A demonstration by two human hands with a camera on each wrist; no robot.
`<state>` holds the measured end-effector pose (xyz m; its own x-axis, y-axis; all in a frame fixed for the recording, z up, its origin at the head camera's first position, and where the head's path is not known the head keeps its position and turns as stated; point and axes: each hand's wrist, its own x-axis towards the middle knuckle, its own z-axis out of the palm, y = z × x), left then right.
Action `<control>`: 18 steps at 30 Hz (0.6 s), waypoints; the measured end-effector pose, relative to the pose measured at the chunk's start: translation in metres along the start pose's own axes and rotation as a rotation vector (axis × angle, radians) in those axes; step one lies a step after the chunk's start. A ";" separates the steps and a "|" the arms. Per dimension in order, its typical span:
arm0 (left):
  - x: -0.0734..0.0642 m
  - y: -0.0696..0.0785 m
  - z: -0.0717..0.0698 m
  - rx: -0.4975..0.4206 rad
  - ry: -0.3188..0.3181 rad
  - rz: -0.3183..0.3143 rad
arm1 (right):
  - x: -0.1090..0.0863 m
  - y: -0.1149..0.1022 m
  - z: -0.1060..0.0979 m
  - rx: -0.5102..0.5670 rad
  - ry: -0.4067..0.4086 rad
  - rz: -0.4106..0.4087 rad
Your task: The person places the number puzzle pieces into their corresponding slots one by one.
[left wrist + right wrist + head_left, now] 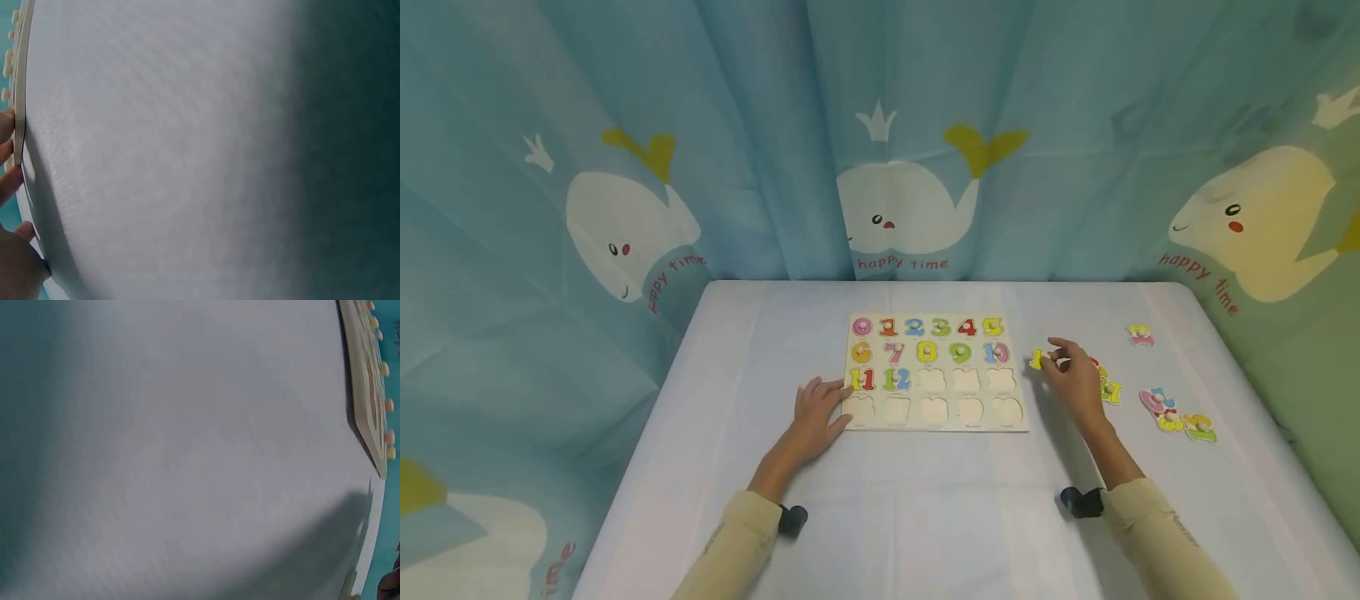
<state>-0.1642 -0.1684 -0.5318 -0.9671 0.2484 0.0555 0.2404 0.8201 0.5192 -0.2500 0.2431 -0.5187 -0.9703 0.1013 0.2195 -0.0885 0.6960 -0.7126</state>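
A wooden number puzzle board (940,428) lies flat on the table. Knobbed number pieces fill its two upper rows, and an 11 (862,380) and a 12 (897,380) sit in the third row; the other recesses show bare wood. My left hand (815,419) rests at the board's left edge, its fingers touching that edge in the left wrist view. To the right of the board, my right hand (1075,387) pinches a number piece (1037,359) showing a yellow 1; the fingers cover its other part. In the right wrist view only a bit of that hand shows at the lower corner.
Several loose number pieces lie at the right: some partly behind the right hand, with a yellow-green one (1110,392) showing, a pink-yellow one (1140,335) farther back, and a cluster with an orange-green piece (1200,427). A whale-print curtain (760,167) hangs behind the table (925,517).
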 end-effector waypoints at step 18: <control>-0.002 -0.002 0.002 -0.013 0.011 0.002 | -0.015 -0.018 0.026 -0.020 -0.157 -0.055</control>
<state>-0.1627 -0.1692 -0.5348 -0.9675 0.2444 0.0658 0.2413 0.8127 0.5304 -0.2397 0.2110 -0.5263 -0.9876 -0.0487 0.1492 -0.1391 0.7115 -0.6888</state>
